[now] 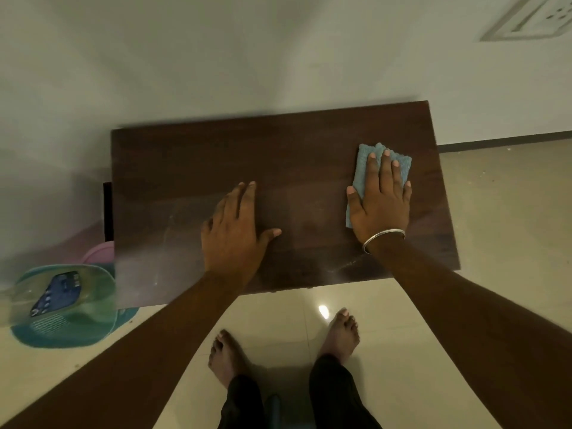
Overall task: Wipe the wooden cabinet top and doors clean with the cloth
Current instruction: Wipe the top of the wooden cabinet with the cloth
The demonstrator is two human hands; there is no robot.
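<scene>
I look straight down on the dark wooden cabinet top (pixel 185 168), which stands against a pale wall. A folded light-blue cloth (pixel 362 162) lies on its right part. My right hand (pixel 382 199), with a metal bangle at the wrist, presses flat on the cloth with fingers spread. My left hand (pixel 238 230) rests flat and bare on the middle of the top, holding nothing. Faint dusty streaks show on the left and front of the wood. The cabinet doors are hidden below the top.
Left of the cabinet, on the floor, sit a translucent green plastic container (pixel 65 301) with a blue label and a pink lid (pixel 99 252). My bare feet (pixel 340 332) stand on glossy cream tiles. A wall socket (pixel 535 20) is at the upper right.
</scene>
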